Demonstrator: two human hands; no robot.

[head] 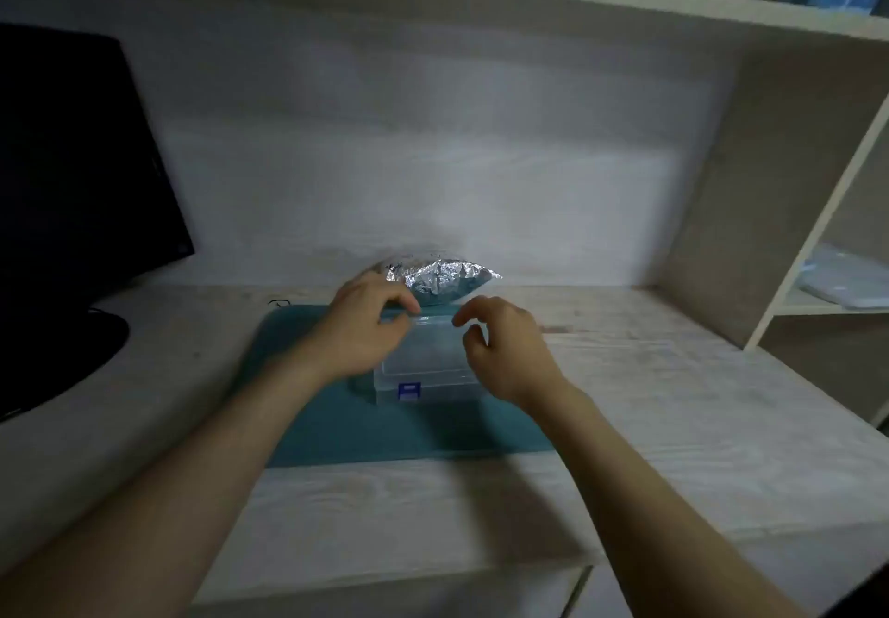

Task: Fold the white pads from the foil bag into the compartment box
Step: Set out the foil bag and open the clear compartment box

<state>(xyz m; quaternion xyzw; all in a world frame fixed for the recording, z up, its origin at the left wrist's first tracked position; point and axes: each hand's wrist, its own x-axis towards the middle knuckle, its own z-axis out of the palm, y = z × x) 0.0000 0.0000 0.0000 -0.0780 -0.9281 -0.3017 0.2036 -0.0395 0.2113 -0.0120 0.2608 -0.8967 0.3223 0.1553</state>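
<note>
Resting on the teal mat (336, 430), near its far edge: left hand (365, 333) curled over the clear compartment box (423, 367), lid closed; crumpled foil bag (440, 280) just behind; right hand (505, 348) loosely curled, holding nothing.

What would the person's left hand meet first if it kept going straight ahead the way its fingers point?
Most likely the foil bag, lying just beyond the left hand at the far edge of the clear box. Depth is uncertain; the fingertips may already touch the box lid.
</note>
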